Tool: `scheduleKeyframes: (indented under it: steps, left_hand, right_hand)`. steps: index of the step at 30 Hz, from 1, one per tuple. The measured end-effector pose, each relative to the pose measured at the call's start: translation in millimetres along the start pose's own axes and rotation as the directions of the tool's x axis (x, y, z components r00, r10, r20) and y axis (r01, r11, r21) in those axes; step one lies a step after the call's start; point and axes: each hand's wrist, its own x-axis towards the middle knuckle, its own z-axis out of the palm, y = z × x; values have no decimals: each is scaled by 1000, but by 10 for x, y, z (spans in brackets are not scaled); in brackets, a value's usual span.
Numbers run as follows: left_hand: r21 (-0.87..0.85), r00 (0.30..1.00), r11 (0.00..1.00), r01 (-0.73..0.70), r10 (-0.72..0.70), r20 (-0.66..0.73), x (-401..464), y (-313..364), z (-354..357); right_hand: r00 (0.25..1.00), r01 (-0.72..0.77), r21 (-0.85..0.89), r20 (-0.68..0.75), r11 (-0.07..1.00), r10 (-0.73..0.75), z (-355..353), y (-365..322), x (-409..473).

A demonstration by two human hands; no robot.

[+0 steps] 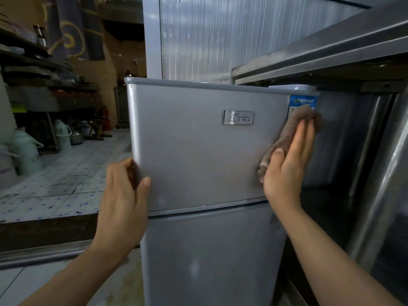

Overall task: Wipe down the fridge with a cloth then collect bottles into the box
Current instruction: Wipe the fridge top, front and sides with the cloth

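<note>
1. Two hands on the fridge (198,151) right now, and the first risk sits at the top right: the brown cloth (293,129) is bunched up over the blue energy label (303,102), so a hard rub there could likely lift or scuff the sticker.
2. The cloth is only pressed, not clutched. If the palm slides off, it may drop to the floor beside the steel cabinet (364,151).
3. The upper door is being braced at its left edge; too strong a pull there could swing it open mid-wipe.
4. Grip on the right: the right hand (289,160) lies flat, fingers straight and together, pushing the cloth against the upper door's right side.
5. Grip on the left: the left hand (125,195) curls round the door's left edge, thumb on the front face, fingers tucked behind.
6. No bottles or box in view for the second part; only flasks (28,149) stand on the floor at the far left.
</note>
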Motion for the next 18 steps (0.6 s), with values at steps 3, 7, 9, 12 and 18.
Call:
scheduleKeyframes:
  steps: [3, 7, 9, 12, 18]
  left_hand:
    - [-40, 1000, 999, 12, -13, -17, -7, -12, 42]
    - [-59, 999, 998, 21, -22, -26, -19, -53, 73]
    - [-79, 999, 997, 25, -27, -27, -25, -46, 63]
    - [-164, 997, 984, 72, -76, -17, -40, -24, 28]
    - [-208, 959, 937, 281, -271, 79, -389, -83, 24]
  right_hand:
    - [996, -85, 57, 2, 995, 85, -3, 87, 35]
    - [951, -306, 114, -3, 945, 308, -24, 284, -375]
    - [922, -388, 117, 49, 914, 385, -82, 411, -644]
    - [899, -434, 86, 102, 897, 425, -120, 500, -783]
    - [941, -325, 22, -96, 946, 325, 139, 99, -781]
